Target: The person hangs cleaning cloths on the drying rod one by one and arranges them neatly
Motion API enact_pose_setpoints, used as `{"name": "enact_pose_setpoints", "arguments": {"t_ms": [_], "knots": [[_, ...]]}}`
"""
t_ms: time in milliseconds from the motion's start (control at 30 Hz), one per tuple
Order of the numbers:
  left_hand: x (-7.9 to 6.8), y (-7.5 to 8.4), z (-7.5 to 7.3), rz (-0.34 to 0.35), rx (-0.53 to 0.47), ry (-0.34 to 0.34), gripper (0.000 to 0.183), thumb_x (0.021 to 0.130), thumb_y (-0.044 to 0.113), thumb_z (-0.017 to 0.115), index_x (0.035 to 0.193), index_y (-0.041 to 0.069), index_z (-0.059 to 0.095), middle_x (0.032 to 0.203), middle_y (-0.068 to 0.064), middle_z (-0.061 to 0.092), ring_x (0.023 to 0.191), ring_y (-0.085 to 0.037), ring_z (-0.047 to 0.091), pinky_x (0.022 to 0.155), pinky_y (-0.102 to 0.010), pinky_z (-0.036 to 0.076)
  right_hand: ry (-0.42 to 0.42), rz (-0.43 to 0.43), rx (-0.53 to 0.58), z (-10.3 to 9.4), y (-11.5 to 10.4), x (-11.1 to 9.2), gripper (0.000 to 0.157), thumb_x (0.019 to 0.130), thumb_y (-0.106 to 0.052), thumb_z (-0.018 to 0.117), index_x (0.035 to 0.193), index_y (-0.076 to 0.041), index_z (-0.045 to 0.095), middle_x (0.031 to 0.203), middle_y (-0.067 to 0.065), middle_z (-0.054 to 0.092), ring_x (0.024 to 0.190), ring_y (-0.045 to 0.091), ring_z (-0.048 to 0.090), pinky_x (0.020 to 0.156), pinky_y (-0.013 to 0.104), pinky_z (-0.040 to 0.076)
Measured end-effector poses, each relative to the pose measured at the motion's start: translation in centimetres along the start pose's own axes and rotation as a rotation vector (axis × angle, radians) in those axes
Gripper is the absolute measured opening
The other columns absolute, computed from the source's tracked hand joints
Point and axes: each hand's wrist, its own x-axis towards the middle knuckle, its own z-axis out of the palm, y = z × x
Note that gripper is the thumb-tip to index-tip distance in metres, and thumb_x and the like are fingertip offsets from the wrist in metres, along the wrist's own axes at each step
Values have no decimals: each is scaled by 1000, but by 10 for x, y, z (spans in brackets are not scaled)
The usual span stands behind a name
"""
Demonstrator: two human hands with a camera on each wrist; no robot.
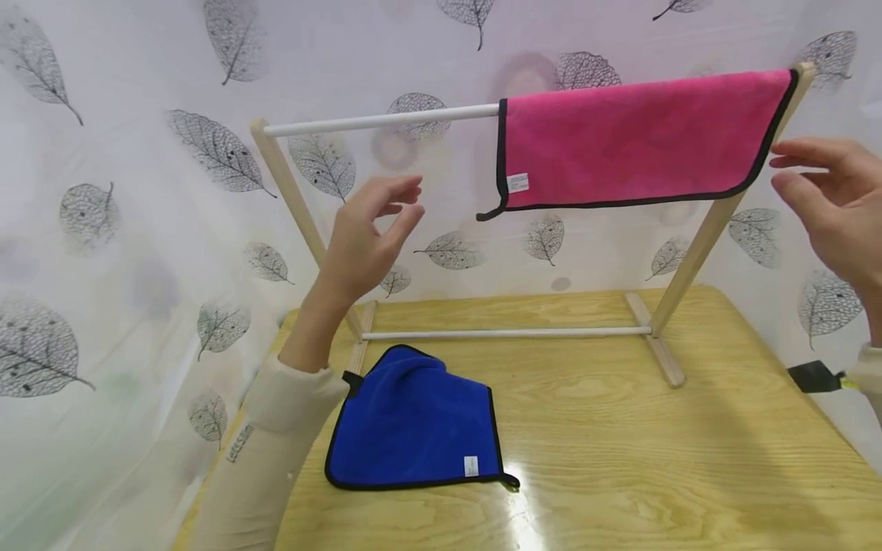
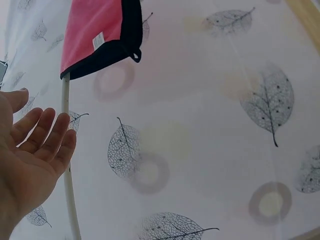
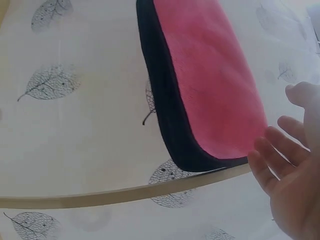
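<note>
A pink towel [image 1: 641, 145] with black edging hangs folded over the right part of a rack's white top bar [image 1: 386, 120]. My left hand [image 1: 375, 233] is raised in front of the bare left part of that bar, fingers loosely bent and holding nothing. At the towel's right edge, my right hand [image 1: 837, 203] hovers by the rack's wooden post, fingers relaxed, with nothing in them; in the right wrist view its fingertips [image 3: 260, 150] overlap the towel's corner. On the table below lies a blue towel [image 1: 420, 428] with black edging, its upper part rumpled.
The rack's wooden feet [image 1: 658, 340] stand toward the back of the wood-grain table [image 1: 586, 459], joined by a white lower bar [image 1: 503, 334]. Behind it hangs a pale curtain with a leaf print [image 1: 165, 306]. A black object [image 1: 815, 376] sits beside the right sleeve.
</note>
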Motion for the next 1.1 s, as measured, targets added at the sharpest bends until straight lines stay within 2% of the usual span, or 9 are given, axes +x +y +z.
{"name": "enact_pose_setpoints", "arguments": {"t_ms": [133, 233, 333, 467, 633, 733, 867, 1100], "knots": [[-19, -6, -6, 1, -5, 5, 34, 99, 0, 67, 132, -7, 64, 119, -20, 69, 110, -27, 66, 95, -40, 56, -62, 56, -27, 3, -1, -19, 39, 102, -1, 59, 140, -8, 64, 126, -10, 63, 106, 4, 59, 95, 7, 43], [-34, -10, -9, -34, -9, -16, 36, 99, 1, 67, 134, -5, 63, 121, -19, 68, 113, -25, 65, 97, -38, 55, -90, 61, -36, 5, 0, -33, 39, 100, 0, 63, 138, -6, 66, 124, -7, 66, 105, 3, 61, 91, 6, 44], [-49, -15, -12, -63, -8, -39, 38, 100, 2, 67, 137, -4, 62, 123, -18, 67, 116, -24, 64, 99, -40, 54, -112, 5, -8, 9, 3, -44, 38, 96, 7, 65, 133, 1, 68, 121, 0, 70, 106, 6, 63, 88, 9, 47], [-69, -23, -13, -87, 2, -49, 38, 98, 0, 68, 136, -4, 63, 123, -16, 68, 116, -26, 64, 98, -44, 54, -167, -46, 20, 17, 9, -59, 40, 93, 14, 65, 132, 7, 66, 122, 3, 70, 108, 9, 63, 90, 11, 47], [-96, -32, -12, -124, 27, -44, 37, 97, -2, 68, 134, -4, 64, 122, -16, 69, 114, -27, 65, 97, -33, 54, -222, -102, 33, 27, 16, -79, 42, 89, 21, 64, 130, 11, 64, 118, -2, 70, 106, 7, 65, 88, 11, 49], [-112, -36, -12, -161, 14, -45, 36, 97, -3, 68, 133, -4, 64, 121, -17, 69, 113, -29, 66, 96, -25, 53, -247, -100, 38, 33, 21, -92, 43, 88, 22, 64, 129, 10, 65, 116, -5, 70, 104, 4, 66, 85, 9, 50], [-133, -43, -14, -239, 7, -67, 35, 99, -2, 66, 133, -4, 65, 120, -17, 69, 110, -30, 67, 94, -16, 51, -293, -69, 57, 43, 24, -111, 44, 89, 20, 66, 130, 7, 65, 116, -4, 70, 104, 4, 66, 80, 8, 50], [-169, -53, -15, -378, 50, -104, 35, 102, 6, 65, 137, 1, 64, 123, -17, 69, 109, -31, 69, 92, -13, 50, -356, 9, 75, 68, 28, -140, 42, 92, 13, 67, 133, 3, 65, 117, -7, 70, 101, 2, 66, 81, 9, 50]]}}
